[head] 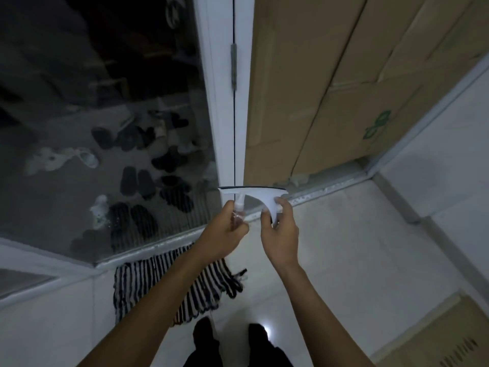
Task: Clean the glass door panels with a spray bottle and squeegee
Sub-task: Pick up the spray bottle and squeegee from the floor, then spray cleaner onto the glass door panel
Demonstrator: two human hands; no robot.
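My left hand (229, 225) grips a small clear spray bottle (238, 207), its nozzle pointing up toward the door. My right hand (280, 229) holds the handle of a white squeegee (254, 195), whose dark blade edge lies level just above both hands, in front of the foot of the white door frame (225, 102). The glass door panel (105, 115) fills the left of the view, dark, with several shoes visible through it. On the right, the second panel (330, 88) is covered with brown cardboard.
A black-and-white striped mat (164, 282) lies on the white tiled floor below the left panel. My feet (230, 340) stand just behind it. A cardboard sheet (436, 335) lies at the bottom right. A low sill track (330, 189) runs under the right panel.
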